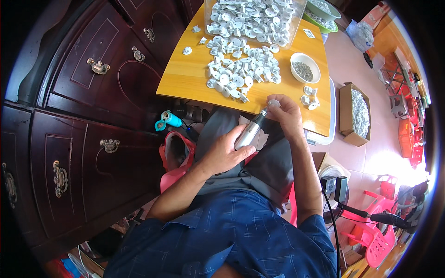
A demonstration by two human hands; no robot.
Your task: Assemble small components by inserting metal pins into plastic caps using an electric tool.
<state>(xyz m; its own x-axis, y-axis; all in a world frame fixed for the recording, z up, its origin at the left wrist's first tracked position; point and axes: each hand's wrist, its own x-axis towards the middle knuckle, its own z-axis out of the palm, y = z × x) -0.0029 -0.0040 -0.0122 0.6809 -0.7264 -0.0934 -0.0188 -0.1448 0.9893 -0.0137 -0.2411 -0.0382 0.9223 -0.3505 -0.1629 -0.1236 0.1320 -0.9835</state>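
My left hand [224, 152] is wrapped round a silver electric screwdriver [250, 133] with a black nose. Its tip points up and right, meeting a small white plastic part [274, 103] at the table's near edge. Between the fingers of my right hand [288, 116] that white part is pinched; a screw at the tip is too small to make out. Just beyond, a loose heap of similar white plastic parts [241, 69] covers the middle of the yellow wooden table [178, 76]. A white bowl [314, 69] of small grey metal pieces, seemingly screws, stands to the right.
A clear plastic bin [293, 28] full of white parts stands at the table's far side. Several white parts [309, 98] lie apart near the right edge. Dark wooden drawers [92, 83] rise at the left. A cardboard box [345, 111] sits on the floor at right.
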